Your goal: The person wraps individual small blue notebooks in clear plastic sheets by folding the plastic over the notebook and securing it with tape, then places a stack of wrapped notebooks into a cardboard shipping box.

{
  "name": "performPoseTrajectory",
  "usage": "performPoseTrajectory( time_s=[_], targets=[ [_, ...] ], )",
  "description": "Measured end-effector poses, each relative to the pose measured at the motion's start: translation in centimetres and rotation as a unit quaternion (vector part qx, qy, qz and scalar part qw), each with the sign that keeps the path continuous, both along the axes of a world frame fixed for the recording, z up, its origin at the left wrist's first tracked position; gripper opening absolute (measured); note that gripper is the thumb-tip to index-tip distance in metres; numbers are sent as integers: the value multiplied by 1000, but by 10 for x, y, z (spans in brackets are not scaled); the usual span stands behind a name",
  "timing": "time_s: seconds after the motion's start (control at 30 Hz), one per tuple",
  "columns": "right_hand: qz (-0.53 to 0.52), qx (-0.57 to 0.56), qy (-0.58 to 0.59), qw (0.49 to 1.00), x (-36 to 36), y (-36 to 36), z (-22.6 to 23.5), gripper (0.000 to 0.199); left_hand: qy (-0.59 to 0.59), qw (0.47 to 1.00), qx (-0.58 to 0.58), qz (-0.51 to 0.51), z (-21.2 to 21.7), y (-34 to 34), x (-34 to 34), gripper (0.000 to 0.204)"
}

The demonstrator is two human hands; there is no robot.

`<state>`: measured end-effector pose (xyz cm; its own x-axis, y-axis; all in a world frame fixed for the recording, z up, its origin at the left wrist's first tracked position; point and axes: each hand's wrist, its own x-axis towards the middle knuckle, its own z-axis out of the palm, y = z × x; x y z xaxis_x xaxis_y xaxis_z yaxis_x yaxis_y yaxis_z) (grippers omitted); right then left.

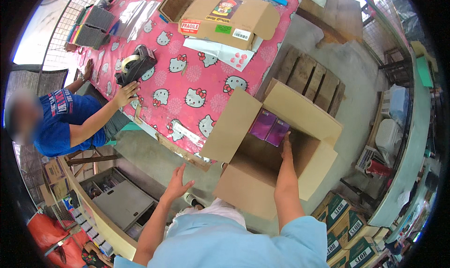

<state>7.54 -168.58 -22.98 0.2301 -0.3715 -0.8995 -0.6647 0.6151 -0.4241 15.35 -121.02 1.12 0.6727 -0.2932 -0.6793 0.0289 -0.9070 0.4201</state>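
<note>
An open cardboard carton stands in front of me at the table's corner, its flaps folded outward. Inside, against its far left wall, sit two purple boxes side by side. My right hand reaches into the carton with its fingers stretched along the right side of the nearer-right purple box, touching it; part of the hand is turned from view. My left hand hovers empty left of the carton, near the table's front edge, fingers apart.
A table with a pink cartoon-cat cover carries a black tape dispenser, a flattened printed carton and stacked dark items. A co-worker in blue touches the dispenser. A wooden pallet and stacked green-brown cartons are at right.
</note>
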Motion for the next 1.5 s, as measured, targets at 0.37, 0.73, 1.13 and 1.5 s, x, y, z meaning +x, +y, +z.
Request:
performPoseTrajectory(
  time_s=[0.37, 0.73, 1.13, 1.5],
  targets=[
    [33, -251, 7, 967, -33, -9, -78, 85, -33, 999, -13, -39, -10, -2, 3, 89],
    [231, -454, 151, 847, -8, 78, 31, 43, -24, 998, 39, 41, -51, 102, -22, 87],
    [61, -773, 20, 631, 85, 120, 137, 71, 56, 988, 64, 131, -113, 217, -85, 84],
    [357, -696, -237, 576, 104, 331, 270, 64, 28, 968, -97, 229, -152, 273, -83, 94]
  ],
)
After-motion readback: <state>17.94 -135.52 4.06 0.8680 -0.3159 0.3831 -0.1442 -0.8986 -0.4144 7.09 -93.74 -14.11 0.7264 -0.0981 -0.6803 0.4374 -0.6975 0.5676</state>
